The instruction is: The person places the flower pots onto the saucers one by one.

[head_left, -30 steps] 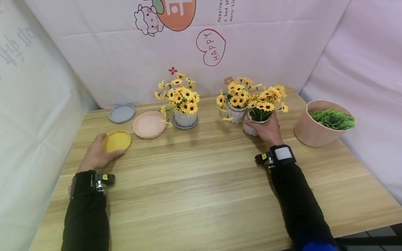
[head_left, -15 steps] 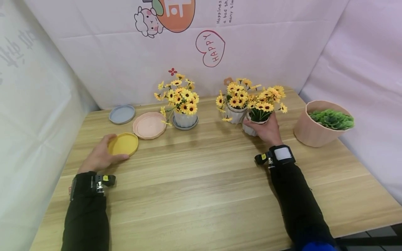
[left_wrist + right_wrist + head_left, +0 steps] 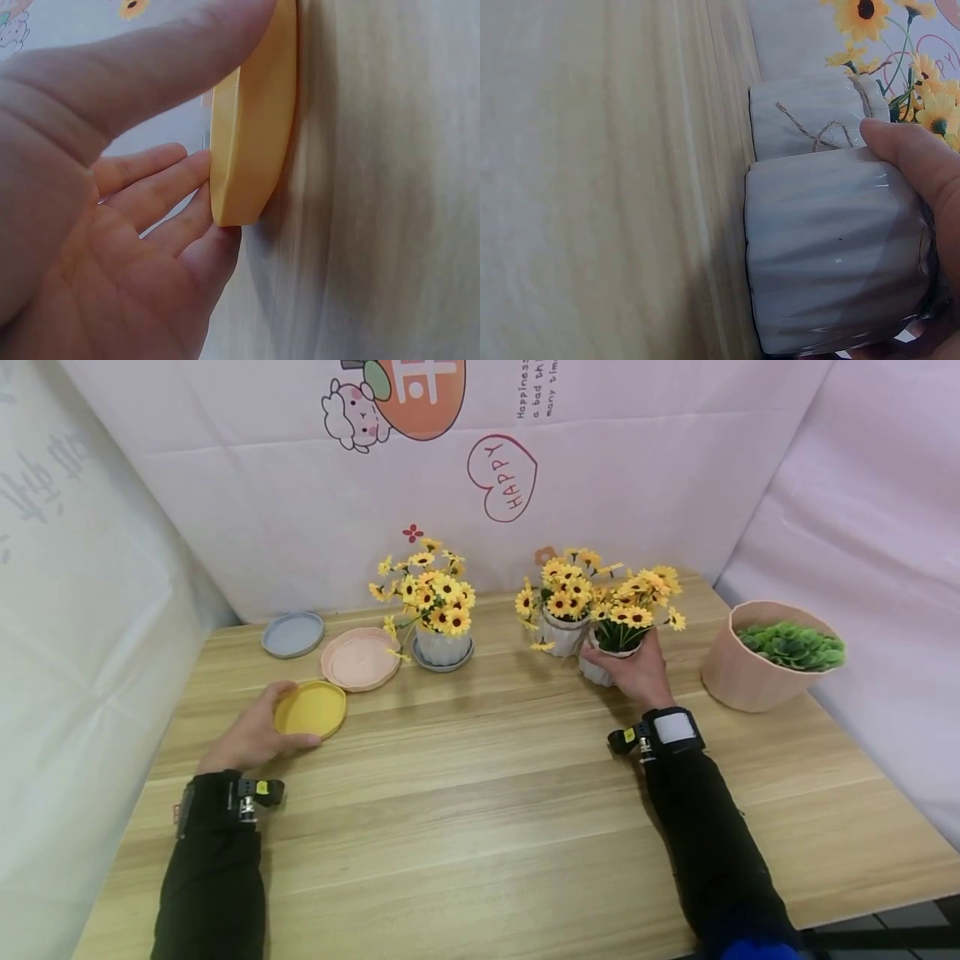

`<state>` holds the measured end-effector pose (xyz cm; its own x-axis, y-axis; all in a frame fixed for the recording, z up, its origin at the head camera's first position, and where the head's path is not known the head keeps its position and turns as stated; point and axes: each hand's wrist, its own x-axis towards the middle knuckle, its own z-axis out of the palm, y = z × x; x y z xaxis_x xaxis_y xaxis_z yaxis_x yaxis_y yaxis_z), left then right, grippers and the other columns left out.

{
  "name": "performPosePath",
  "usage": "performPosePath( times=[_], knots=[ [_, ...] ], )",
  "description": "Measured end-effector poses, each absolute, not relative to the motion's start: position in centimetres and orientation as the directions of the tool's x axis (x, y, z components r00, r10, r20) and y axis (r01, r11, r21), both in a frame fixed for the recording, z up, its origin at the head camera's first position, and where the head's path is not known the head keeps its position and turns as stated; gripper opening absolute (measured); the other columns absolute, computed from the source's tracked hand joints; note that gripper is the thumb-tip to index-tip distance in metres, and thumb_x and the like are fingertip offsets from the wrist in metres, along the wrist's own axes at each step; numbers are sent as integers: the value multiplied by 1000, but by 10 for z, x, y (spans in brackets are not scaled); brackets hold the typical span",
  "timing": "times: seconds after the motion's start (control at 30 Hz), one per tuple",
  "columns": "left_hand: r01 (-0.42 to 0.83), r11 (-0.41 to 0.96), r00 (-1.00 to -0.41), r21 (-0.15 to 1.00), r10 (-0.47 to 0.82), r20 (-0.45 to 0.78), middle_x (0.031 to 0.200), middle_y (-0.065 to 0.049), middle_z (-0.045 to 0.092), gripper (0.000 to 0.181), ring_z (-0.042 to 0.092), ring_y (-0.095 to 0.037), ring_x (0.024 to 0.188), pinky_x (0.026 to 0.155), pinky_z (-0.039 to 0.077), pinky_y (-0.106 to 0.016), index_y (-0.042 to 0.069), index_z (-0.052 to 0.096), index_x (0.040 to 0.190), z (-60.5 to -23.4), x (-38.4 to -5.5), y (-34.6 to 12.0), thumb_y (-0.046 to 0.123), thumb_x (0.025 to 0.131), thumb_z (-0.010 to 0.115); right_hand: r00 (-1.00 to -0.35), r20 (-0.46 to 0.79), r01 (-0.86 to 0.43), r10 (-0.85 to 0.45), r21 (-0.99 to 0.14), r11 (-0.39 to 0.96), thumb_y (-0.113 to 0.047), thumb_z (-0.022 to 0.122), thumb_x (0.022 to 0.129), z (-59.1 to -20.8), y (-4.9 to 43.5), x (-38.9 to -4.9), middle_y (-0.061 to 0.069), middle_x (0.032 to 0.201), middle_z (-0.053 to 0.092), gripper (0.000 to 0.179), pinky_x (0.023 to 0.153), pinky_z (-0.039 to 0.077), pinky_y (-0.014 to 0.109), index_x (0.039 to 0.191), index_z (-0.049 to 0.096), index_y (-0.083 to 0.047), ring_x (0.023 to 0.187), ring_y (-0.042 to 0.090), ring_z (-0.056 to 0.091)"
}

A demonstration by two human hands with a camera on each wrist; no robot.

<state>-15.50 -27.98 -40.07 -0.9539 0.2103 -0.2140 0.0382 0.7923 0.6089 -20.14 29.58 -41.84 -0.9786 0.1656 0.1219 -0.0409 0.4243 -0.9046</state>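
My left hand (image 3: 258, 732) holds a round yellow saucer (image 3: 311, 710) between thumb and fingers at its left side. In the left wrist view the yellow saucer (image 3: 259, 135) stands edge-on close to the wood, thumb over its near side. My right hand (image 3: 637, 674) grips a white ribbed flowerpot (image 3: 595, 672) with yellow daisy-like flowers (image 3: 637, 602) near its rim. The right wrist view shows this flowerpot (image 3: 832, 255) upright on the table, right beside a second white pot (image 3: 802, 112) tied with twine. My right fingers are partly hidden behind the gripped pot.
A pink saucer (image 3: 360, 660) lies just beyond the yellow one, with a grey-blue saucer (image 3: 292, 635) at back left. Another potted flower (image 3: 442, 646) stands on a grey saucer (image 3: 467, 658). A large pink pot (image 3: 750, 668) with green leaves (image 3: 791, 646) sits far right. A white cloth (image 3: 300, 510) backs the table.
My left hand has moved the yellow saucer to the right and slightly nearer, close to the pink saucer. The right hand and its flowerpot have stayed in place.
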Motion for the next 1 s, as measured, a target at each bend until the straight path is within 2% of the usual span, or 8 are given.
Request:
performPosePath(
  times=[0.3,0.6,1.0],
  knots=[
    [46,798,-950,601,221,-221,170,-33,23,118,23,-55,156,124,23,-72,-2,14,166,-404,-155,-268,44,86,87,-977,140,-59,160,-903,426,-27,87,90,-417,294,-201,11,168,36,105,129,31,53,167,17,-24,157,33,36],
    [125,793,-938,596,290,-190,167,-33,27,114,29,-53,154,124,26,-71,-2,19,164,-405,-158,-255,43,85,89,-975,153,-71,161,-900,429,-27,88,89,-417,295,-202,11,167,38,104,129,30,52,167,19,-23,156,32,36],
    [166,781,-924,602,337,-182,168,-30,28,109,30,-50,154,125,26,-69,3,23,163,-404,-157,-237,39,85,90,-973,172,-91,156,-901,425,-25,88,89,-418,294,-202,10,165,41,102,129,31,51,166,21,-23,155,31,38]
  ],
)
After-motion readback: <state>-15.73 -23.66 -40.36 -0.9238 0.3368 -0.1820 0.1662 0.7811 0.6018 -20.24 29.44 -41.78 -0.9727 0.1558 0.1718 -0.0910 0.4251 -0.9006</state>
